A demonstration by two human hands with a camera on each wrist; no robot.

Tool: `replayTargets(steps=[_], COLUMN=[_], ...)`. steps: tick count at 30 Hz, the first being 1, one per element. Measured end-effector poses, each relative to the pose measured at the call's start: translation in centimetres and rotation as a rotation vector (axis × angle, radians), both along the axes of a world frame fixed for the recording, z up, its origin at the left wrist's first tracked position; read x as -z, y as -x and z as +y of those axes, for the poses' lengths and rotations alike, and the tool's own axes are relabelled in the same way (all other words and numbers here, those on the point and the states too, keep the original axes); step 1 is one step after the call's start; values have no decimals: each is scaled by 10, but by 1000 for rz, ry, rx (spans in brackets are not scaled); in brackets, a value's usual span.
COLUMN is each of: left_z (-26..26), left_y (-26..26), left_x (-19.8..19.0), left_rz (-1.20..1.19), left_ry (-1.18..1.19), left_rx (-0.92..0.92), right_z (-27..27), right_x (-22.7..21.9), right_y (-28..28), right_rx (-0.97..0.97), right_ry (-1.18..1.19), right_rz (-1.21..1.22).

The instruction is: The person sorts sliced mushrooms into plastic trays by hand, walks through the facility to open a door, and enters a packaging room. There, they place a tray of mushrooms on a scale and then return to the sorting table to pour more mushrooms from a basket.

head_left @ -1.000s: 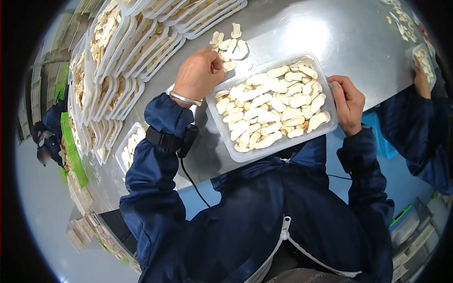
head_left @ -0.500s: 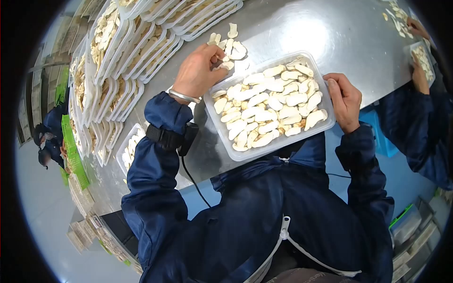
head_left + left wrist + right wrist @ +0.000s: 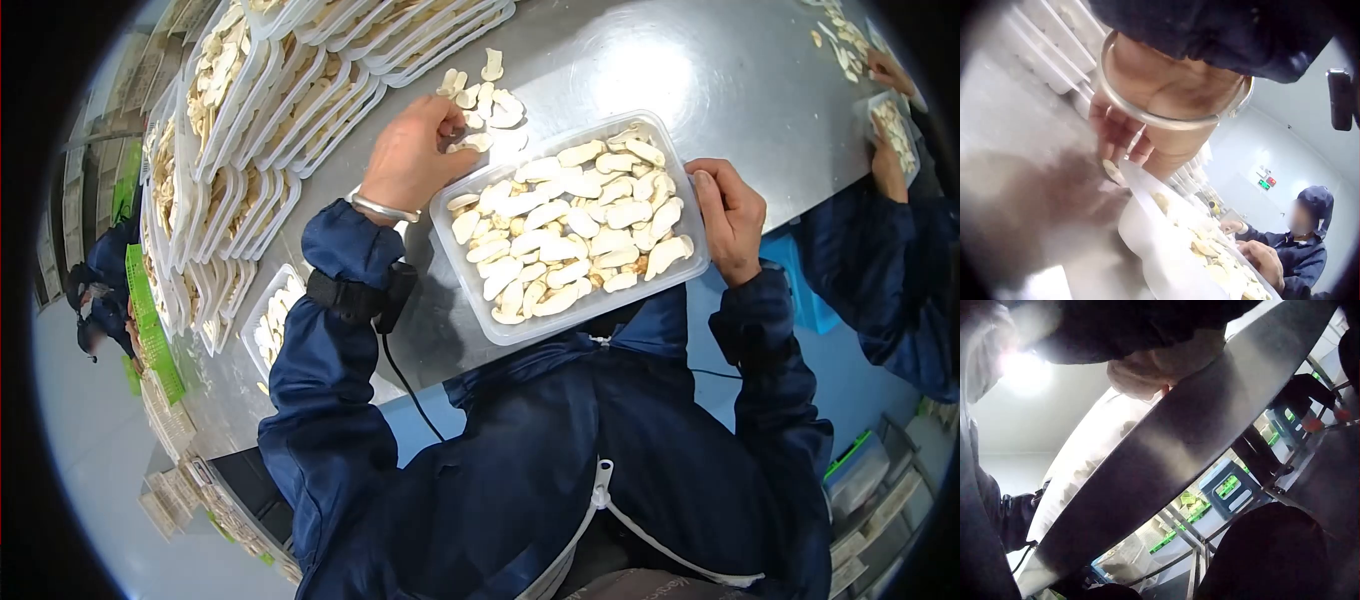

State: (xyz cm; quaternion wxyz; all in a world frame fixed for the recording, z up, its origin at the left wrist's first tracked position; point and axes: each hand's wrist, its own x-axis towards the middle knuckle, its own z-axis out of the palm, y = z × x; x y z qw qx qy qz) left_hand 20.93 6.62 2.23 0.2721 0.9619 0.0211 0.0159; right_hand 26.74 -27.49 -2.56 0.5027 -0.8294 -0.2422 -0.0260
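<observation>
Left hand (image 3: 410,155) pinches a mushroom slice (image 3: 1112,170) beside the tray (image 3: 700,262) – right hand (image 3: 735,215) grips the tray's edge on the steel desk (image 3: 720,70).

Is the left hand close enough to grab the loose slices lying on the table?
Probably yes. The left hand is right beside the loose pile of slices on the metal table, with its fingertips already at the nearest pieces. Nothing lies between them; the clear tray sits off to one side.
</observation>
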Motion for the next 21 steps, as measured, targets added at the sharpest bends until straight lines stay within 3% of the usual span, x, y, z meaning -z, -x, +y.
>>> replayTargets(steps=[15, 21], left_z=[2, -2], left_y=[3, 25], left_x=[-2, -14], left_rz=[57, -82], left_ry=[-75, 178], left_rx=[8, -77], right_z=[0, 0], right_x=[-1, 0], right_y=[1, 0], right_rx=[9, 10], right_ry=[5, 16], right_rz=[19, -9])
